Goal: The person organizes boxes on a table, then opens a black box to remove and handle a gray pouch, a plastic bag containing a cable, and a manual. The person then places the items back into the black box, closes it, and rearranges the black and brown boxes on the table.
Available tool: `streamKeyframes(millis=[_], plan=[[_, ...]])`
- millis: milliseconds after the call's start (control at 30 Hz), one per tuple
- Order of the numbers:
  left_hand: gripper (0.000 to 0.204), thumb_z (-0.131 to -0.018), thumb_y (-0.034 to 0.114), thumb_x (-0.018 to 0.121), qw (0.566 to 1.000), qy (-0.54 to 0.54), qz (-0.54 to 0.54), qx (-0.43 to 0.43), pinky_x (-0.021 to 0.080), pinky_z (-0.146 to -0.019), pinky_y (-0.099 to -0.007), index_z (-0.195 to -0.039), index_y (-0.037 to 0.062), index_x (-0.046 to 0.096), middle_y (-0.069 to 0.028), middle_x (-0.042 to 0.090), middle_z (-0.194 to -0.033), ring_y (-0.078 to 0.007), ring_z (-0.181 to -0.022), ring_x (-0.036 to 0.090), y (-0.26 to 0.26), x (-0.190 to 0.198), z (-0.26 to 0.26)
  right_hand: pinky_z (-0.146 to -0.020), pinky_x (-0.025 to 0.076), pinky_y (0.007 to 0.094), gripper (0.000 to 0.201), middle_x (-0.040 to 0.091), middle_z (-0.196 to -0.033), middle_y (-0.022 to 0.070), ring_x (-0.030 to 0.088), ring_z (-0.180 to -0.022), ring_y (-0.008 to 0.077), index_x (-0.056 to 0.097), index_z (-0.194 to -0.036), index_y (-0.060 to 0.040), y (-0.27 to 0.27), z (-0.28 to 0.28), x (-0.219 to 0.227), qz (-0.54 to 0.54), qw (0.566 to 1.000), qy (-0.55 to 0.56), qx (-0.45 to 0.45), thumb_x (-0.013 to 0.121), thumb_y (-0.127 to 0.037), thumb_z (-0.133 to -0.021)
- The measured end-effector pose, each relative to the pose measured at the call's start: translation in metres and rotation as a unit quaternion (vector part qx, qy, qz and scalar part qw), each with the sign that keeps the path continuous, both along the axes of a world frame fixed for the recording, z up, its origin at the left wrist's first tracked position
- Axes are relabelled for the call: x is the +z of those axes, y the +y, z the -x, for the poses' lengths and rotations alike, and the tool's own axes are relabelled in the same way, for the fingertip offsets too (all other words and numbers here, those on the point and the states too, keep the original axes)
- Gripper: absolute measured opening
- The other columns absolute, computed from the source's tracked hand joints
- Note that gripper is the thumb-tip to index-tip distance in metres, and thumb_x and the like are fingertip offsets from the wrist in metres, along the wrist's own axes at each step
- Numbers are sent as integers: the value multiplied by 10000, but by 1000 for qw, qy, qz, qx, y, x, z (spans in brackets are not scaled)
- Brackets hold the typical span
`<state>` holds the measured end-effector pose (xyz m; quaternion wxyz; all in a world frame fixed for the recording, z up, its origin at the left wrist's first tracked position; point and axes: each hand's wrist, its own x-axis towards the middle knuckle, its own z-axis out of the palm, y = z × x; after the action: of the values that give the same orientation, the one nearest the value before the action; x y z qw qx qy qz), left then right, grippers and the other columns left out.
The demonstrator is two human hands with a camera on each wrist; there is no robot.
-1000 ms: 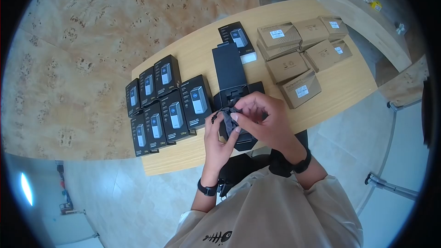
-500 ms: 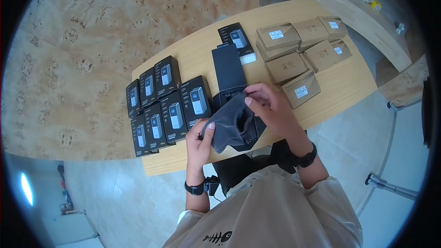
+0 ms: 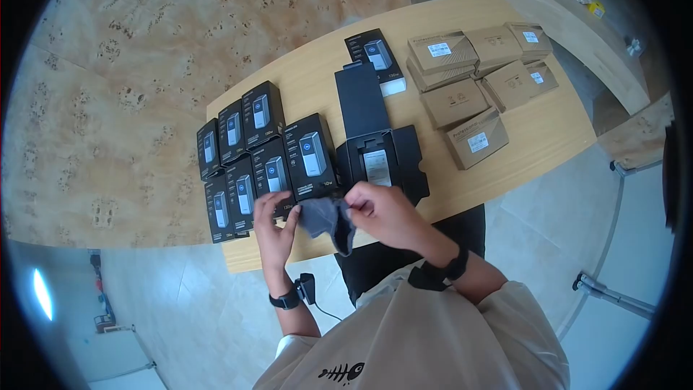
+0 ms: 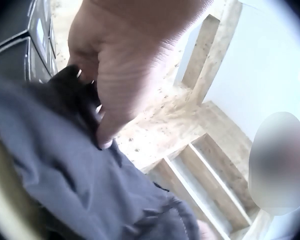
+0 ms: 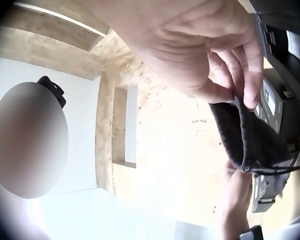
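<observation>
Both my hands hold a dark grey drawstring pouch over the table's front edge. My left hand grips its left end, and in the left wrist view the thumb lies on the fabric. At the other end my right hand pinches the rim; the mouth gapes in the right wrist view, where a dark cord hangs from the pouch. Just beyond the right hand stands an opened black box, its lid flap folded back. A white printed sheet or booklet shows inside it.
Several black boxes with a device picture stand in rows on the left of the wooden table. Another black box lies behind the opened one. Brown cardboard boxes are grouped at the right.
The pouch has come away from over the opened box, leftward and toward my body, with both hands on it. The white sheet in the box has come into view.
</observation>
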<state>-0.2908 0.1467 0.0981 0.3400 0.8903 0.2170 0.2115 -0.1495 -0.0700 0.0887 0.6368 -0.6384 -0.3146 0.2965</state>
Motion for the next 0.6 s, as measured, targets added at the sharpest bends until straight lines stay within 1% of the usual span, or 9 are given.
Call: streamKeyframes(millis=[67, 133, 200, 233, 333, 400, 467, 533, 600], plan=[[148, -907, 50, 792, 975, -72, -196, 81, 522, -814, -329, -1043, 31, 736, -91, 692, -914, -219, -832, 652, -11, 1, 3, -756, 587, 283, 123, 773, -914, 105, 761, -841, 133, 670, -1058, 22, 13, 14, 1, 2, 1000, -4, -4, 729, -15, -957], [162, -895, 61, 804, 979, -86, -176, 65, 504, -807, -329, -1000, 26, 687, -71, 661, -867, -199, -823, 630, -20, 0, 16, -763, 591, 287, 122, 775, -928, 113, 766, -854, 142, 669, -1059, 25, 22, 21, 7, 7, 1000, -8, -2, 727, -9, -957], [187, -887, 83, 814, 995, -33, 95, 14, 482, -771, -314, -978, 23, 662, -56, 641, -861, -163, -816, 596, -38, 3, 27, -771, 594, 292, 121, 777, -943, 122, 770, -866, 150, 668, -1060, 27, 27, 25, 8, 11, 1000, -13, 4, 725, -3, -957], [201, -885, 102, 818, 994, -24, 109, -11, 457, -723, -289, -963, 20, 652, -49, 652, -856, -129, -781, 561, -46, 3, 26, -775, 595, 291, 122, 773, -950, 117, 765, -871, 146, 669, -1064, 29, 27, 25, 7, -4, 1000, -4, 6, 724, -4, -960], [181, -904, 96, 799, 985, 28, 169, 1, 446, -689, -280, -970, 16, 650, -46, 670, -831, -121, -735, 540, -56, 1, 24, -783, 595, 285, 126, 764, -956, 104, 754, -880, 134, 672, -1075, 34, 24, 22, 6, -22, 999, 14, 18, 722, -5, -966], [138, -914, 67, 767, 986, 25, 166, 14, 441, -671, -278, -953, 11, 647, -38, 668, -792, -119, -709, 532, -53, 0, 26, -787, 594, 280, 128, 759, -955, 96, 748, -884, 127, 673, -1081, 37, 19, 18, 9, -26, 999, 26, 25, 720, -5, -969], [96, -918, 37, 740, 992, 8, 125, 11, 445, -678, -277, -927, 9, 648, -31, 655, -777, -113, -709, 527, -49, 3, 31, -781, 604, 320, 140, 780, -948, 142, 783, -855, 218, 675, -1070, 23, 14, 15, 12, -11, 1000, 14, 10, 725, -40, -955], [90, -901, 15, 716, 993, -9, 114, 31, 445, -673, -272, -886, 8, 628, -23, 621, -749, -107, -701, 523, -51, 9, 33, -759, 599, 317, 137, 775, -931, 134, 774, -819, 205, 679, -1063, 9, 10, 14, 11, -6, 1000, -4, 5, 731, -34, -944], [108, -880, 10, 699, 994, -40, 92, 51, 437, -647, -262, -856, 14, 594, -18, 574, -712, -97, -678, 515, -51, 15, 35, -721, 592, 324, 177, 762, -890, 124, 754, -763, 212, 661, -1085, -11, 6, 13, 17, 7, 996, -92, -22, 738, -21, -926]])
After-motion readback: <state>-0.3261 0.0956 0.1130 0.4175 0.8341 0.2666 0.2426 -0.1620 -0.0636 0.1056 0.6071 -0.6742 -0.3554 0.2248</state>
